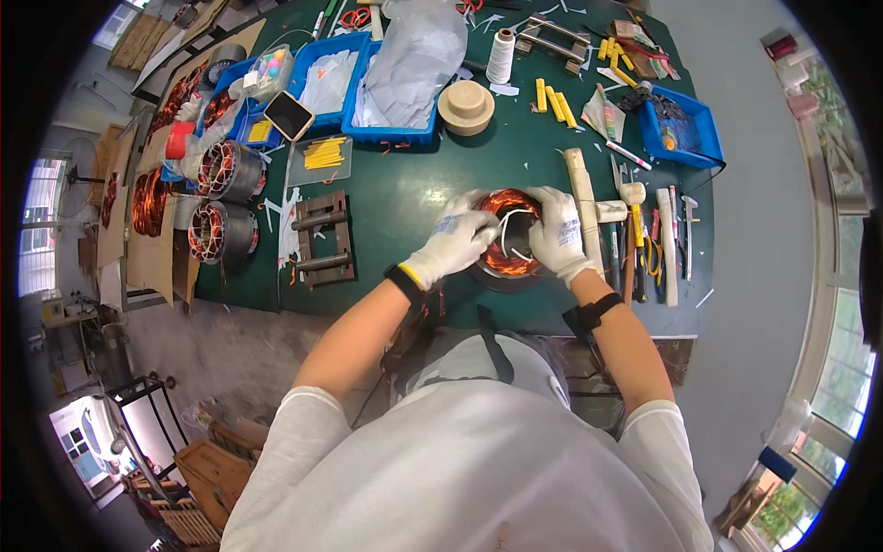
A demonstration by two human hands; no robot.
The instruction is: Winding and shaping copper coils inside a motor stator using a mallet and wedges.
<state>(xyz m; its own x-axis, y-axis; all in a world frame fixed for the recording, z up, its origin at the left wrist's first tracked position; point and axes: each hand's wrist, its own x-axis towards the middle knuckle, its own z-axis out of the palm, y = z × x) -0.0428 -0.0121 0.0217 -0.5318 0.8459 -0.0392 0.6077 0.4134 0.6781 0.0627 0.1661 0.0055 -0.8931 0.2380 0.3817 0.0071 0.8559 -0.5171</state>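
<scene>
Dark green and curved by the lens, the worktable (414, 198) fills the upper middle of the room, with pale grey floor to its right. Near its front edge, straight before the person, a round motor stator with a ring of orange-red copper windings (508, 268) rests between two hands in white knitted gloves.

The left hand (455, 241) has its fingers curled in at the ring's left side, beside a thin white cord (503, 232) looping over the open bore; whether they pinch that cord, I cannot tell. The right hand (558, 235) bends over the right rim against the copper, and its fingertips are too hidden to show whether anything is gripped.

As for progress, the coils are already seated in the ring. At the left of the table, two grey cylindrical stators (241, 172) (241, 232) carry white lacing around their copper ends, so they look further along. On the ring in hand, the near copper shows no clear lacing, and the cord lies loose; most of the binding seems left to do.

A white spool of thread (500, 57) stands at the back, and a pale-headed mallet (612, 212) lies to the right among hand tools.
</scene>
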